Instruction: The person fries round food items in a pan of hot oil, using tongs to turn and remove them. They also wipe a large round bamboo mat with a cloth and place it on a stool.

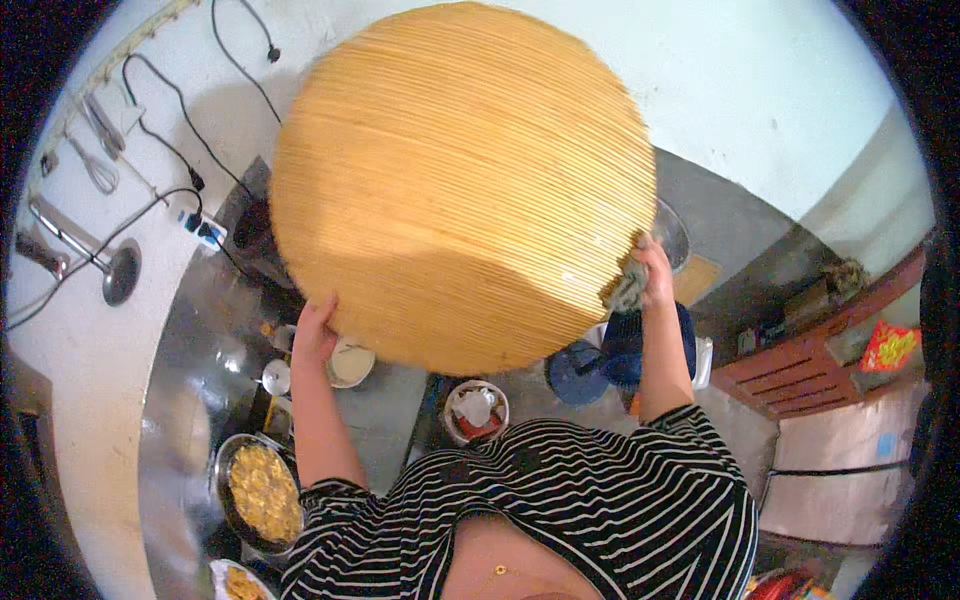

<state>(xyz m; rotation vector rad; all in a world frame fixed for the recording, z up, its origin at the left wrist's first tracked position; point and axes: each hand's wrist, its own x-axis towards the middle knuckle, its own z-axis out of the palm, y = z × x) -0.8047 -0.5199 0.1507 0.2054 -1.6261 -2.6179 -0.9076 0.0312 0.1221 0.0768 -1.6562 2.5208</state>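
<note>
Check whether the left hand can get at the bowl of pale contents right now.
Probably not: the left hand is holding the round slatted mat, whose edge also overlaps the bowl in view. The bowl's near side shows uncovered, though depth is unclear.

Grey countertop (pixel 388 425) at left, with a pale-filled bowl (pixel 371 374) on it

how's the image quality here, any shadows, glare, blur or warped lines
Head view: a broad shadow darkens the lower part of the round slatted board, whose outer edge looks slightly soft; same head view: white glare spots on the shiny grey surface at left, whose border with the white wall bows in a fisheye curve; head view corners: black with coloured speckle.
</note>
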